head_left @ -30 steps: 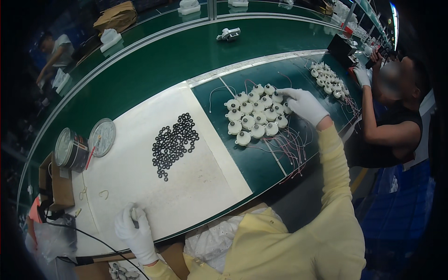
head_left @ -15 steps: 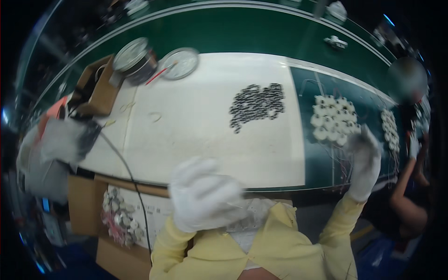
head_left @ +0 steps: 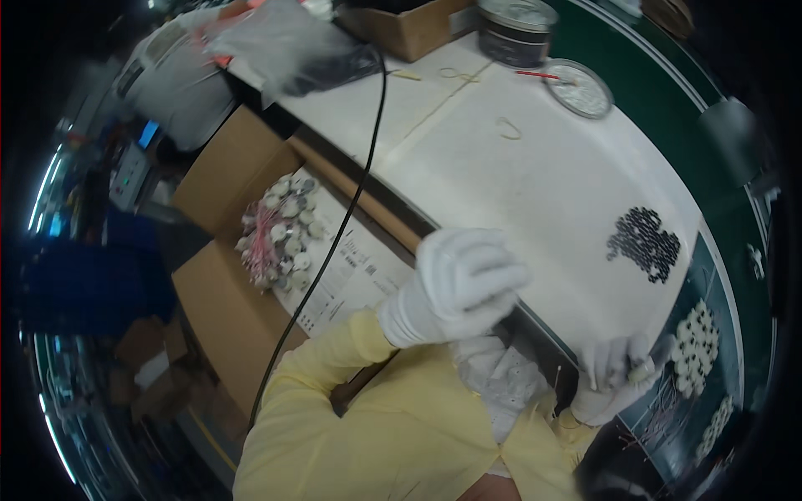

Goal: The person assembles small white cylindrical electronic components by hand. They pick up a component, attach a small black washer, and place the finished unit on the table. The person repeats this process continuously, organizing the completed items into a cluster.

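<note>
My left hand (head_left: 464, 284), in a white glove, is raised over the table's front edge beside the cardboard box. Its fingers are curled together, hiding whatever may be inside them. On the right, my gloved right hand (head_left: 610, 376) is closed on a small round whitish part (head_left: 642, 371), partly covered by the fingers. Close beyond that hand lies a cluster of round white parts (head_left: 696, 346), with thin wires trailing toward me. Many small black rings or beads (head_left: 643, 244) form a patch on the white table surface (head_left: 535, 192).
An open cardboard box (head_left: 230, 284) at left holds white parts with pink wires (head_left: 280, 230). A black cable (head_left: 347, 217) crosses in front of it. Farther back are a tin (head_left: 516, 33), a round lid (head_left: 579, 90) with a red stick (head_left: 539, 75), and a plastic bag (head_left: 284, 46).
The view has swung left, bringing the box nearer the middle. My right hand has drawn back from the white cluster with a small round part in its fingers. My left hand's fingers look more curled.
</note>
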Demonstrator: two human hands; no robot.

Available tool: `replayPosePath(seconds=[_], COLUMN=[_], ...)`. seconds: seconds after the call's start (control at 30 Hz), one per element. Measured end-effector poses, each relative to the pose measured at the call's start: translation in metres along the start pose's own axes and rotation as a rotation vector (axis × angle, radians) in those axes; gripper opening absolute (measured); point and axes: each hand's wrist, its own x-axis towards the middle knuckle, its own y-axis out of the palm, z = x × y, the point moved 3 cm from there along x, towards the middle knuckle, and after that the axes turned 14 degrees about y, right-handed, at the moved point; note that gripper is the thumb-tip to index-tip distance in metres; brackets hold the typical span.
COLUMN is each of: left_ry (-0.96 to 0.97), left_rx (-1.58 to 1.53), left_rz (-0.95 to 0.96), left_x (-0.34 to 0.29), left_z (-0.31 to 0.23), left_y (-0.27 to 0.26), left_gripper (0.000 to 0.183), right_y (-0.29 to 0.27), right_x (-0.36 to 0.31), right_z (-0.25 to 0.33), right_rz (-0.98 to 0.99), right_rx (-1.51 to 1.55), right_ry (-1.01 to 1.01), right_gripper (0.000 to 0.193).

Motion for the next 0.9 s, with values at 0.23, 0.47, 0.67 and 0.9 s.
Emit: replayPosePath(seconds=[0.23,0.47,0.67,0.9], left_ry=[-0.341,-1.432,-1.662,-1.590], left_rx=[0.458,0.999,0.187,-0.165], left_rz=[0.517,0.634,0.051,-0.633], left_x=[-0.127,-0.296,-0.296,-0.184], left_z=[0.060,0.109,0.119,0.064], left_y=[-0.103,-0.230,-0.249,-0.295], left_gripper=[0.019,0.050,0.041,0.021], right_y=[-0.004,-0.004,-0.004,-0.003], right_x=[0.002,0.002,0.003,0.004], right_z=[-0.003,-0.007,-0.015,-0.017], right_rz=[-0.090,-0.102,-0.085,0.039], right_rx=[0.017,-0.030,0.002,-0.086], right_ry=[0.009,-0.023,-0.077,-0.035], right_gripper=[0.058,0.057,0.058,0.059])
